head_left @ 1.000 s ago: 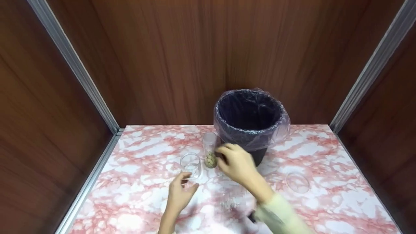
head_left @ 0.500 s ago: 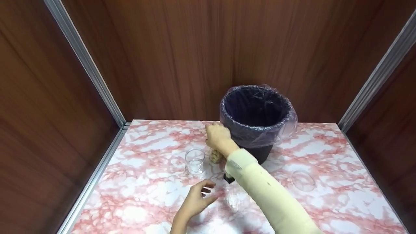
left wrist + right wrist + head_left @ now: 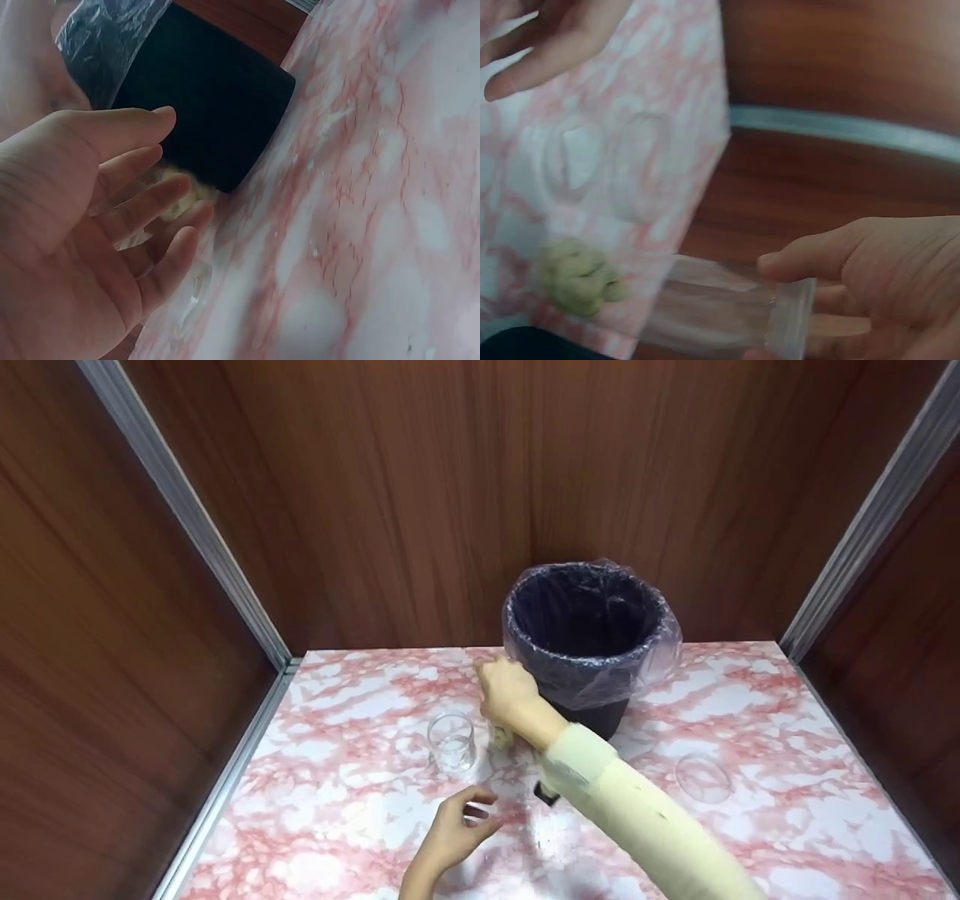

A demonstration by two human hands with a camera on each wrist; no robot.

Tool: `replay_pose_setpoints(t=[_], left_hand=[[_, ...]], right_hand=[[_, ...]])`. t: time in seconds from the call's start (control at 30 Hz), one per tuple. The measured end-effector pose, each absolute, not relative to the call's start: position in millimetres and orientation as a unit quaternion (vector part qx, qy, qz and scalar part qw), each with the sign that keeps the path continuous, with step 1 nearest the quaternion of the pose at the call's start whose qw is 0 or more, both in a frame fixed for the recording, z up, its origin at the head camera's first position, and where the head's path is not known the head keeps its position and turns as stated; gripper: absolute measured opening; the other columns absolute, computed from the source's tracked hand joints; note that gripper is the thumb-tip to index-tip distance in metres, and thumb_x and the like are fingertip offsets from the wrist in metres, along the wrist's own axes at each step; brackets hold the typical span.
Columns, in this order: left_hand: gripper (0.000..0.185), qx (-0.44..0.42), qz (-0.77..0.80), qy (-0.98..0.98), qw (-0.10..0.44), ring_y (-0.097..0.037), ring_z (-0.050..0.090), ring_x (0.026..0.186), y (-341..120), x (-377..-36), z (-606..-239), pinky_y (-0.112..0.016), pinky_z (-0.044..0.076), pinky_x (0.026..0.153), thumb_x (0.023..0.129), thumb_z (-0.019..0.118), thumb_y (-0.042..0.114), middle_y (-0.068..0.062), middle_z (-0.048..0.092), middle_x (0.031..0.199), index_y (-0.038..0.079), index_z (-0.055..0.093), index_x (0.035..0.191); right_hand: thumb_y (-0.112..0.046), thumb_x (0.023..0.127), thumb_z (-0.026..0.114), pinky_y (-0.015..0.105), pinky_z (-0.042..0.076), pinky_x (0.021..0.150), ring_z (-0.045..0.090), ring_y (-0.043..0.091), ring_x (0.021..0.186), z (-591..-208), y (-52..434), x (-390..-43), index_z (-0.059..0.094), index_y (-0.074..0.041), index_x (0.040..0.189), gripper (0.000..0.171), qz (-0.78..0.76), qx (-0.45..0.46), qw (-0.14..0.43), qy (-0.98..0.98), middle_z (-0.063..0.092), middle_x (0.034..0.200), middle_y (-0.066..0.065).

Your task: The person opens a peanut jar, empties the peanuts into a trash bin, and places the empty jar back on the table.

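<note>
My right hand [image 3: 510,690] reaches forward, its fingers curled round the lidded top of a clear, tall cylindrical jar [image 3: 712,304]. In the right wrist view, thumb and fingers lie on either side of its pale lid [image 3: 789,319]. Yellowish-green, nut-like pieces [image 3: 581,277] fill the jar's bottom; in the head view my hand hides its upper part. Just left of it stands a clear cup [image 3: 451,746]. My left hand [image 3: 459,826] hovers nearer the front, fingers loosely bent and apart, holding nothing; its empty palm [image 3: 67,255] shows in the left wrist view.
Right behind the jar stands a black bin [image 3: 600,716] lined with a translucent purple bag [image 3: 592,679]. A clear round disc [image 3: 703,778] lies on the marbled table [image 3: 315,810] at the right. Brown wood panels [image 3: 405,510] enclose the back and sides.
My right hand has gone from beside the jar up to its top and taken hold there. The left hand has shifted right, away from the clear cup.
</note>
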State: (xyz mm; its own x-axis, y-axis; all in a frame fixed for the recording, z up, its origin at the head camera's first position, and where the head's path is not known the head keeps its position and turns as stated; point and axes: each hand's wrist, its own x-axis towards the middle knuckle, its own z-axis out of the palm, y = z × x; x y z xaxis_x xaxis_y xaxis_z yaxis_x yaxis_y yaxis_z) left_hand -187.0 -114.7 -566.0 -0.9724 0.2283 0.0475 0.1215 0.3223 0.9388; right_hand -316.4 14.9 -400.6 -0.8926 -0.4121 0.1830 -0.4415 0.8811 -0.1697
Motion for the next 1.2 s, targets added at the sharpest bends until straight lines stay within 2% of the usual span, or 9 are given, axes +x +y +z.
replay_pose_setpoints(t=[0.13, 0.27, 0.37, 0.5, 0.6, 0.73, 0.9, 1.07, 1.2], left_hand=[[0.032, 0.092, 0.587, 0.804, 0.016, -0.032, 0.06, 0.099, -117, -189, -570, -0.041, 0.053, 0.082, 0.087, 0.073, 0.012, -0.017, 0.062, 0.115, 0.001, 0.062, 0.115], [0.031, 0.084, 0.589, 0.804, -0.014, -0.035, 0.058, 0.106, -115, -190, -571, -0.046, 0.051, 0.087, 0.089, 0.07, 0.014, -0.016, 0.061, 0.117, 0.003, 0.061, 0.117], [0.03, 0.063, 0.607, 0.792, -0.035, -0.036, 0.057, 0.108, -110, -190, -572, -0.046, 0.051, 0.088, 0.09, 0.069, 0.01, -0.016, 0.06, 0.118, 0.006, 0.06, 0.119], [0.031, 0.039, 0.649, 0.758, -0.057, -0.04, 0.055, 0.111, -103, -192, -570, -0.043, 0.051, 0.09, 0.092, 0.066, 0.007, -0.019, 0.058, 0.116, 0.001, 0.058, 0.121], [0.036, 0.039, 0.702, 0.711, -0.032, -0.042, 0.054, 0.113, -97, -192, -566, -0.048, 0.05, 0.092, 0.097, 0.06, 0.011, -0.024, 0.053, 0.121, -0.003, 0.052, 0.129], [0.046, 0.047, 0.783, 0.619, 0.038, -0.041, 0.055, 0.113, -88, -192, -566, -0.058, 0.047, 0.091, 0.102, 0.051, 0.017, -0.025, 0.048, 0.131, -0.002, 0.039, 0.143], [0.057, 0.069, 0.841, 0.529, 0.093, -0.035, 0.06, 0.107, -79, -197, -572, -0.063, 0.044, 0.092, 0.101, 0.052, 0.015, -0.02, 0.051, 0.128, -0.001, 0.026, 0.149], [0.062, 0.085, 0.867, 0.481, 0.099, -0.029, 0.062, 0.103, -73, -207, -570, -0.063, 0.043, 0.093, 0.098, 0.058, 0.01, -0.018, 0.05, 0.128, -0.002, 0.026, 0.149], [0.057, 0.092, 0.866, 0.485, 0.084, -0.025, 0.062, 0.099, -72, -214, -567, -0.055, 0.048, 0.091, 0.094, 0.061, 0.005, -0.017, 0.048, 0.127, -0.005, 0.034, 0.144]], right_hand=[[-0.007, 0.063, 0.071, 0.048, 0.054, 0.063, 0.063, 0.039, 0.077, -390, 38, -288, 0.064, -0.008, 0.084, 0.022, 0.132, 0.25, 0.101, -0.954, 0.062, 0.088, 0.015], [-0.007, 0.065, 0.072, 0.045, 0.049, 0.058, 0.059, 0.032, 0.068, -388, 71, -264, 0.06, -0.01, 0.077, 0.017, 0.194, 0.295, 0.141, -0.925, 0.056, 0.074, 0.007], [-0.011, 0.066, 0.079, 0.041, 0.05, 0.062, 0.059, 0.026, 0.072, -393, 98, -247, 0.065, -0.008, 0.084, 0.023, 0.25, 0.308, 0.157, -0.904, 0.059, 0.077, 0.004], [-0.013, 0.066, 0.085, 0.038, 0.052, 0.073, 0.062, 0.022, 0.084, -403, 133, -227, 0.07, -0.006, 0.098, 0.037, 0.316, 0.286, 0.149, -0.892, 0.066, 0.093, 0.005], [-0.009, 0.068, 0.085, 0.037, 0.051, 0.074, 0.06, 0.018, 0.086, -412, 156, -217, 0.07, -0.008, 0.102, 0.038, 0.363, 0.258, 0.139, -0.885, 0.066, 0.097, 0.003], [-0.009, 0.071, 0.085, 0.033, 0.052, 0.07, 0.06, 0.016, 0.082, -424, 177, -208, 0.069, -0.013, 0.107, 0.04, 0.437, 0.196, 0.11, -0.871, 0.066, 0.101, 0.002], [-0.012, 0.074, 0.085, 0.032, 0.055, 0.067, 0.061, 0.025, 0.087, -441, 190, -202, 0.068, -0.017, 0.111, 0.041, 0.529, 0.107, 0.034, -0.841, 0.063, 0.114, 0.01], [-0.005, 0.079, 0.08, 0.036, 0.058, 0.069, 0.061, 0.031, 0.092, -453, 196, -202, 0.065, -0.009, 0.117, 0.041, 0.625, 0.076, -0.013, -0.777, 0.055, 0.117, 0.019], [-0.002, 0.079, 0.078, 0.037, 0.058, 0.07, 0.062, 0.031, 0.091, -460, 198, -204, 0.062, -0.002, 0.12, 0.044, 0.655, 0.086, -0.023, -0.75, 0.055, 0.112, 0.022]])
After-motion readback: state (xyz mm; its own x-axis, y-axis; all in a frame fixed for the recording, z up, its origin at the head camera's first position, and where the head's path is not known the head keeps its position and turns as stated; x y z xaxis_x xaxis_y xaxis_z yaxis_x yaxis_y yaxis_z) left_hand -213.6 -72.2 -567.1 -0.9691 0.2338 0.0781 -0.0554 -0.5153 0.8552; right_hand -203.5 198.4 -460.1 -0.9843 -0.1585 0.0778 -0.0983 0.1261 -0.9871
